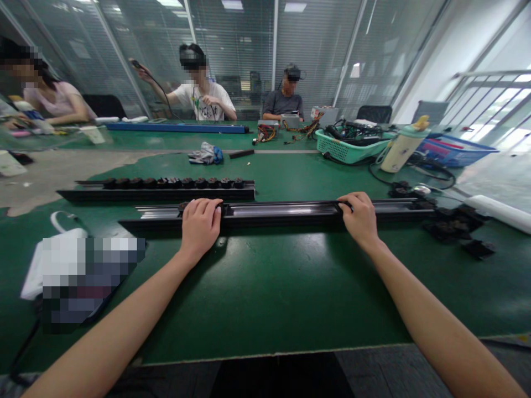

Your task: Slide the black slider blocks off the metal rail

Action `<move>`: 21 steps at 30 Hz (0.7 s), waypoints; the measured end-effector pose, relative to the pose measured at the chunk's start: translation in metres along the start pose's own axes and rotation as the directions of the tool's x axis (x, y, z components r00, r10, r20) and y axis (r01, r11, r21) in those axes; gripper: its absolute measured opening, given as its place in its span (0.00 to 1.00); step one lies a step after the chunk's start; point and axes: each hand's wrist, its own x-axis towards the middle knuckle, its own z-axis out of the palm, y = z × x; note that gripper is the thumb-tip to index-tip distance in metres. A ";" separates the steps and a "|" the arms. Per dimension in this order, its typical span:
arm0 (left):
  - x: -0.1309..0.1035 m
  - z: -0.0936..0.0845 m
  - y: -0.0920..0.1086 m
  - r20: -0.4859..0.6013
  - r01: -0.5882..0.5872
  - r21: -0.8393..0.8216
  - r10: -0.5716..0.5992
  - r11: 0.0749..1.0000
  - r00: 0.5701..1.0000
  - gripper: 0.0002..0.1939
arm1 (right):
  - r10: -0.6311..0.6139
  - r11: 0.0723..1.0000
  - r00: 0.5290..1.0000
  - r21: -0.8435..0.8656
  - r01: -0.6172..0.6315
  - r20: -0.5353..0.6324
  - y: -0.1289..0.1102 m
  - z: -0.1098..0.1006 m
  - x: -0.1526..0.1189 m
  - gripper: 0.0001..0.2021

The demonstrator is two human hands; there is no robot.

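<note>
The nearer rail [286,212] shows shiny metal. The green tabletop [277,298] looks smooth and glossy. The basket [346,151] appears plastic.

Parts [225,209] under hands [200,224] [362,220] — partly hidden; leftmost person [68,104] — cut off.

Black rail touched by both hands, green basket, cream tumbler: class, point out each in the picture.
Black rail [282,220], head view: on its dark front face, near mid-length.
Green basket [341,151], head view: on its perforated front wall.
Cream tumbler [399,151], head view: on its body.
</note>
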 end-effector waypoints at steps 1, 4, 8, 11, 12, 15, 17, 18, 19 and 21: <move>0.000 0.000 0.000 0.001 0.002 -0.004 -0.002 1.000 1.000 0.21 | 0.003 1.000 1.000 -0.001 -0.003 -0.001 0.000 0.000 0.000 0.10; 0.000 -0.001 0.001 -0.004 0.001 -0.014 -0.001 1.000 1.000 0.21 | 0.010 1.000 1.000 -0.001 -0.010 0.000 0.001 -0.001 0.000 0.10; 0.000 -0.001 0.002 0.000 0.007 -0.019 -0.007 1.000 1.000 0.21 | 0.020 1.000 1.000 0.000 -0.020 0.002 0.002 -0.001 0.001 0.10; 0.000 -0.002 0.001 0.011 0.010 -0.020 -0.010 1.000 1.000 0.21 | 0.022 1.000 1.000 -0.003 -0.022 0.003 0.003 -0.001 0.001 0.09; 0.000 -0.002 0.001 0.013 0.009 -0.019 -0.009 1.000 1.000 0.21 | 0.021 1.000 1.000 -0.001 -0.021 0.003 0.003 -0.001 0.001 0.09; 0.000 -0.001 0.001 0.010 0.000 -0.003 0.000 1.000 1.000 0.22 | 0.018 1.000 1.000 0.007 -0.018 -0.004 0.003 -0.001 0.001 0.09; 0.000 -0.001 0.001 0.003 -0.002 0.005 0.002 1.000 1.000 0.22 | 0.019 1.000 1.000 0.009 -0.019 -0.006 0.003 -0.001 0.001 0.09; 0.000 -0.001 0.001 0.000 -0.002 0.005 0.002 1.000 1.000 0.21 | 0.020 1.000 1.000 0.009 -0.020 -0.005 0.003 -0.001 0.001 0.09; 0.000 -0.001 0.001 -0.003 -0.002 0.003 0.002 1.000 1.000 0.21 | 0.021 1.000 1.000 0.008 -0.021 -0.002 0.003 -0.001 0.001 0.09; 0.000 -0.001 0.001 -0.004 -0.001 0.000 0.001 1.000 1.000 0.21 | 0.022 1.000 1.000 0.008 -0.022 0.001 0.003 -0.002 0.001 0.09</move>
